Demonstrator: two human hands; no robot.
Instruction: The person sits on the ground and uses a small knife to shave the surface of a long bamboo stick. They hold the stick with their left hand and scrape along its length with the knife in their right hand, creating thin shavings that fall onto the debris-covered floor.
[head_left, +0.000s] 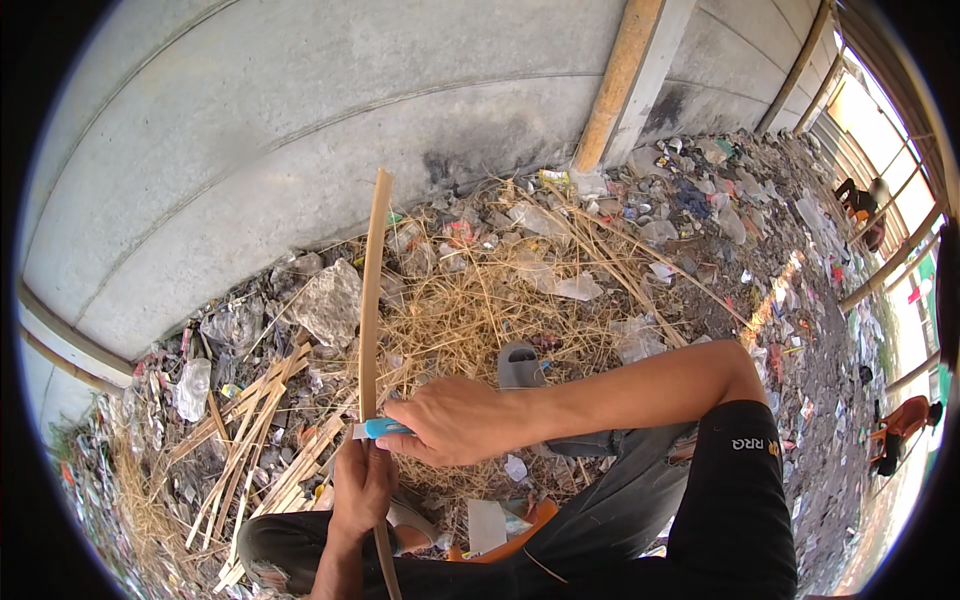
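Note:
A long flat strip of split bamboo (371, 290) stands nearly upright before me, its lower end running down past my legs. My left hand (358, 485) is closed around its lower part. In my right hand (455, 420) is a blue utility knife (384, 428), gripped with the fingers wrapped round its handle. The short blade points left and lies against the bamboo just above my left hand. My right forearm reaches across from the right, over my bent knee.
Thin bamboo strips (250, 430) lie piled at my left. Curly shavings (480, 300) and plastic litter cover the ground ahead, beside a grey lump (328, 303). Behind them rises a concrete wall (300, 140) with a bamboo post (618, 80). Two people sit far right.

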